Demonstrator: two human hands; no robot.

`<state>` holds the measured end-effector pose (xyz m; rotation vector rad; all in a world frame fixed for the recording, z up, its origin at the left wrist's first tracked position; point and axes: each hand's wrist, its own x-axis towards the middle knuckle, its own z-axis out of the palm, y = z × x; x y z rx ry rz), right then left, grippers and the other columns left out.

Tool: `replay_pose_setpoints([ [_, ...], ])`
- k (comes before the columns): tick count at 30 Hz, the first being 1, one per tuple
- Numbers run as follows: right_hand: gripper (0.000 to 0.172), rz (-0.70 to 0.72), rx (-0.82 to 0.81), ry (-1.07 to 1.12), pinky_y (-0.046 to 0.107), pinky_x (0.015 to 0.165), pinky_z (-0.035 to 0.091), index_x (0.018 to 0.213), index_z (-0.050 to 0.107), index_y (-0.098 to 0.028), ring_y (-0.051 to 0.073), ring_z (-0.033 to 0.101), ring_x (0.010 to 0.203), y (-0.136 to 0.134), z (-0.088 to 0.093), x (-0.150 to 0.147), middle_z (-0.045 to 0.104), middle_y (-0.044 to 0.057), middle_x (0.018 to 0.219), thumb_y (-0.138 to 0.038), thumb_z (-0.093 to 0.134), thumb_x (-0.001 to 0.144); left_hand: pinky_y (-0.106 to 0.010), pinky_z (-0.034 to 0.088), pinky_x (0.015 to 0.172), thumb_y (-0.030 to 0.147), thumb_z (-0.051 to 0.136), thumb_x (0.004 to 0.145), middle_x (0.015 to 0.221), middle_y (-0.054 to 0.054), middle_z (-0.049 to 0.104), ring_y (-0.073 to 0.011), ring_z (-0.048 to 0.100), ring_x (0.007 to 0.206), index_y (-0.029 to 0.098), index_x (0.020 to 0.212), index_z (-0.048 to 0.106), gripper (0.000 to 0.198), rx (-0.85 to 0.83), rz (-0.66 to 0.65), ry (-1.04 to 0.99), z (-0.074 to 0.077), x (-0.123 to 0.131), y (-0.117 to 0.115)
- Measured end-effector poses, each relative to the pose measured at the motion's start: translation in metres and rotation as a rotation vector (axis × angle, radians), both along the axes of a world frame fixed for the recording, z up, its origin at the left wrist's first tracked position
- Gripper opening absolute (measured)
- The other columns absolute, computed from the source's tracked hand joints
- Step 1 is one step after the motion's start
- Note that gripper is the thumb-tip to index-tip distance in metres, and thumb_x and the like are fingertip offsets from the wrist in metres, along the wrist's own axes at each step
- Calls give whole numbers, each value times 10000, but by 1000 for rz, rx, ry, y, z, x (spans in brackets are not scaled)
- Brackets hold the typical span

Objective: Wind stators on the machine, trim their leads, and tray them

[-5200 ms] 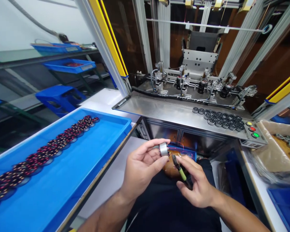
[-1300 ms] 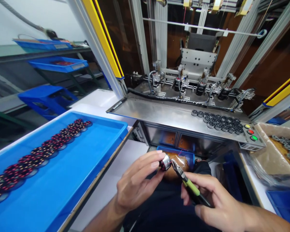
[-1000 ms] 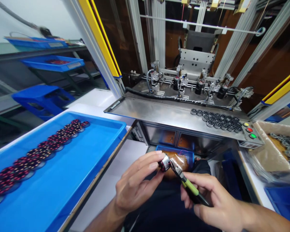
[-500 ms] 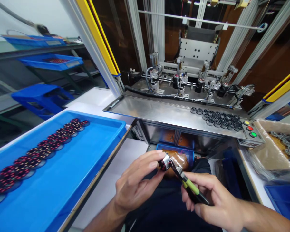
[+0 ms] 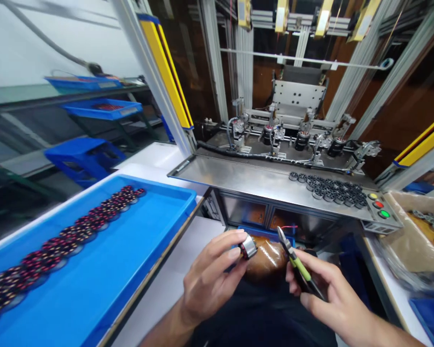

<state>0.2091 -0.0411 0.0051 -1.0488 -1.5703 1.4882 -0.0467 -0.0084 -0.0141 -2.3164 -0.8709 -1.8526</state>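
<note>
Silver-black metal cylinder (image 5: 250,246): pinched in left hand (image 5: 213,277), fingers curled!
Green-black steel pliers (image 5: 299,269): right hand (image 5: 331,291) wrapped round, well clear.
Trimming: seemingly mid-step; next move called for steadiness.

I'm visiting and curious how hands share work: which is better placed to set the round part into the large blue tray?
Probably the left hand: it holds the round part and is nearer the large blue tray. The right hand is farther off and holds pliers.
</note>
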Motion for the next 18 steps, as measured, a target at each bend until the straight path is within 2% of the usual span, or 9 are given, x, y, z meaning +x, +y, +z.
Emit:
replay_pose_setpoints([
  [4,574,-31,-118,28,391,858,572,1410,552,-245,212,687,896,-6,-14,12,698,115,1076,-352,694,863,-346,667,838,31,693,846,1169,-91,695,-218,727,1050,205,1206,606,409,48,160,21,-2,-5,-4],
  [8,567,-130,-160,49,407,846,567,1353,619,-243,222,675,865,-11,-15,12,700,116,1046,-427,730,829,-307,669,815,73,699,863,1157,-81,682,-202,727,1034,201,1183,618,355,89,228,40,1,-7,-8],
  [14,535,-169,-165,118,356,812,557,1318,651,-304,204,664,852,-14,-15,12,708,86,1018,-430,758,810,-304,656,845,34,718,833,1168,-78,673,-196,715,1048,199,1203,626,416,89,186,-29,1,-6,-8],
  [16,520,-151,-160,125,348,796,563,1313,654,-317,208,666,853,-14,-17,15,706,86,1027,-429,752,815,-314,649,853,9,721,812,1183,-92,678,-208,710,1058,194,1217,637,453,68,136,-112,-2,-5,-8],
  [18,526,-111,-149,91,358,790,572,1321,649,-300,215,669,840,-13,-19,19,703,93,1019,-414,745,816,-333,645,850,68,726,835,1179,-105,689,-221,710,1055,207,1238,633,437,-30,41,-271,-6,-5,-8],
])
